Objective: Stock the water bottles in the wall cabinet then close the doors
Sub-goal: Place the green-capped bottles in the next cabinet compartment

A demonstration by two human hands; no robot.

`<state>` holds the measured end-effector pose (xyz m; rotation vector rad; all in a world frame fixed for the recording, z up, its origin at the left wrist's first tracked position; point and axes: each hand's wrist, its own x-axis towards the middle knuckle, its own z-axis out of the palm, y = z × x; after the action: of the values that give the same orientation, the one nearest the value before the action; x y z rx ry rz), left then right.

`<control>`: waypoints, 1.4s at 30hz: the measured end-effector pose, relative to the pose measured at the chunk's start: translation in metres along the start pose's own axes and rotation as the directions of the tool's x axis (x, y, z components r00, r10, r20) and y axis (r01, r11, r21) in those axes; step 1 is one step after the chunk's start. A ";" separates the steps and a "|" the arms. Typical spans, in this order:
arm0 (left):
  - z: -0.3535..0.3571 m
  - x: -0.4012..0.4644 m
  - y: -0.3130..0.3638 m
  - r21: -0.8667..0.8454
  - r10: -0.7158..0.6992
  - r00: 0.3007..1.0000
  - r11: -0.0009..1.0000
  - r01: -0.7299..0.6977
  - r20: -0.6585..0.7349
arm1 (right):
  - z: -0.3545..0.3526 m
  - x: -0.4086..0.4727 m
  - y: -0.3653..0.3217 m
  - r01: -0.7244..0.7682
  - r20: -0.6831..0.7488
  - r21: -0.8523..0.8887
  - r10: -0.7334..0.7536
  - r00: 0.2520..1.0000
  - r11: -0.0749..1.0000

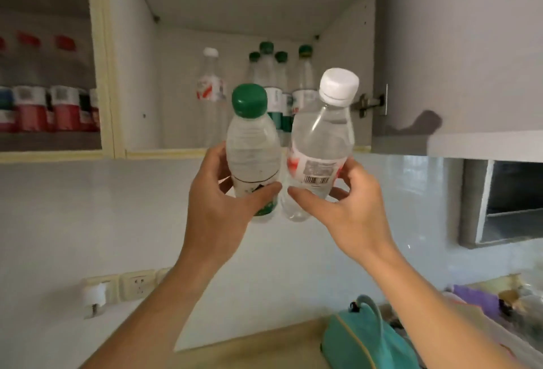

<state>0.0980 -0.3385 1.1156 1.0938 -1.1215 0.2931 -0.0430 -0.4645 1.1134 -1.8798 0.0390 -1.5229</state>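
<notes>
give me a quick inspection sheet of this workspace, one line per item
surface: wooden counter at bottom, white wall above it
job's things: green-cap bottle and white-cap bottle held up below the open wall cabinet; on its shelf one white-cap and four green-cap bottles
clutter: teal bag on the counter; blurred items at far right
grippers: left hand grips the green-cap bottle; right hand grips the white-cap bottle
cables: nothing seen; wall sockets with a white plug-in at left
surroundings: open grey door at right; red-label bottles in the left compartment
</notes>
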 end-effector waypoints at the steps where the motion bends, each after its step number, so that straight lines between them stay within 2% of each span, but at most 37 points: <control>1: 0.001 0.016 0.012 -0.012 0.036 0.999 0.999 -0.036 0.007 | -0.002 0.014 -0.011 0.045 -0.010 -0.004 -0.045 0.999 0.999; 4: 0.002 0.059 0.040 -0.023 0.122 0.992 0.992 -0.122 0.022 | -0.005 0.052 -0.038 0.146 -0.023 -0.035 -0.147 0.989 0.989; 7: 0.003 0.095 0.055 0.027 0.145 0.989 0.989 -0.146 0.022 | -0.004 0.087 -0.050 0.161 -0.028 -0.063 -0.163 0.986 0.985; 17: 0.017 0.166 0.028 0.226 -0.065 0.997 0.973 0.054 0.045 | 0.012 0.176 0.000 -0.102 0.003 -0.160 0.104 0.995 0.982; 20: 0.019 0.179 0.016 0.253 -0.100 0.991 0.965 0.074 0.093 | 0.010 0.193 0.021 -0.145 0.050 -0.156 0.155 0.987 0.977; 27: 0.025 0.207 -0.017 0.329 -0.213 0.968 0.931 0.160 0.133 | 0.004 0.221 0.053 -0.211 0.104 -0.293 0.250 0.962 0.933; 30: 0.030 0.216 -0.030 0.354 -0.217 0.966 0.922 0.156 0.139 | 0.007 0.228 0.063 -0.218 0.079 -0.368 0.264 0.961 0.904; 37: 0.045 0.234 -0.049 0.289 -0.288 0.939 0.930 0.227 0.188 | 0.002 0.234 0.081 -0.190 0.091 -0.383 0.242 0.966 0.904; 42: 0.063 0.237 -0.056 0.321 -0.295 0.945 0.917 0.239 0.142 | -0.002 0.238 0.094 -0.212 0.043 -0.381 0.247 0.968 0.900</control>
<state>0.2089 -0.4910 1.2828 1.5571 -1.0974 0.1461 0.0651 -0.6407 1.2651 -2.1488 0.5280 -1.3325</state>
